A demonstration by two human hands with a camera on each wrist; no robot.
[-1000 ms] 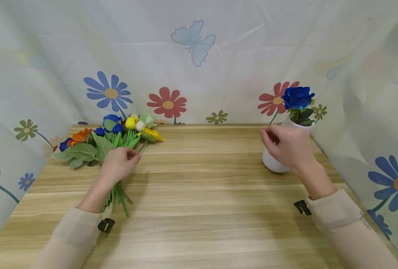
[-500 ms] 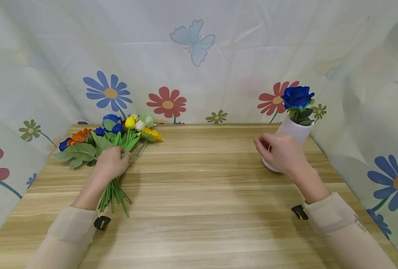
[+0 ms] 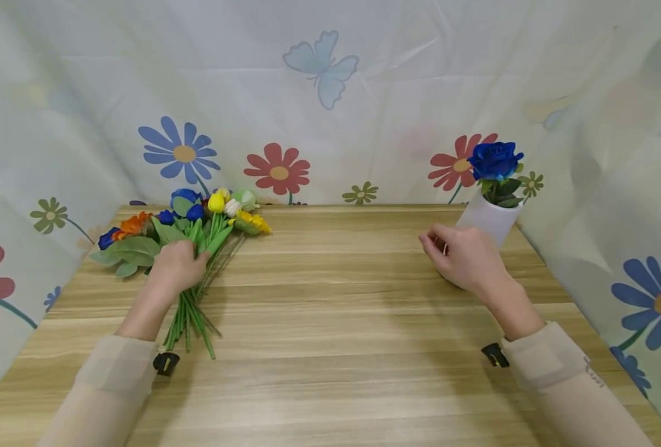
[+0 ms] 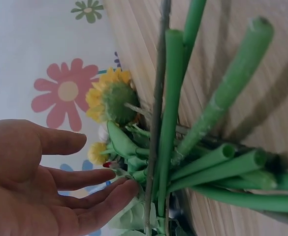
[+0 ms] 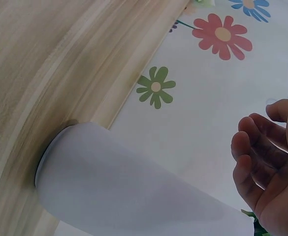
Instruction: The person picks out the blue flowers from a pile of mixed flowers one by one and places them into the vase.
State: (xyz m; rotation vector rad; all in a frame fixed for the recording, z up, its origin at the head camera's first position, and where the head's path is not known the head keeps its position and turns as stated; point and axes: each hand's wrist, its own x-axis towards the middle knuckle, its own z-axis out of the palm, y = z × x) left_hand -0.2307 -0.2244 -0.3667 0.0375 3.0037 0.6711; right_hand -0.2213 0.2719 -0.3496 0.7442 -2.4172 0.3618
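In the head view my left hand [image 3: 175, 267] is over a pile of artificial flowers on the left side of the table. The left wrist view shows its fingers extended and the thumb apart, with fingertips right at the leaves beside the green stems [image 4: 222, 98]. A sunflower [image 4: 116, 101] lies beyond the thumb. My right hand [image 3: 470, 261] hovers in front of the white vase [image 3: 489, 220], its fingers loosely curled around nothing. One blue rose [image 3: 495, 161] stands in the vase, leaves at the rim. The right wrist view shows the vase's side [image 5: 134, 182] apart from the fingers.
The pile also has orange flowers [image 3: 135, 225], yellow tulips [image 3: 216, 203] and blue blooms [image 3: 185, 198], with stem ends toward the front. A wooden table [image 3: 330, 323] runs back to a printed curtain [image 3: 364, 124]. Each sleeve has a black clip [image 3: 165, 364] near the cuff.
My left hand has moved left and down onto the middle of the flower pile. My right hand has drifted slightly left and down, uncovering more of the vase.
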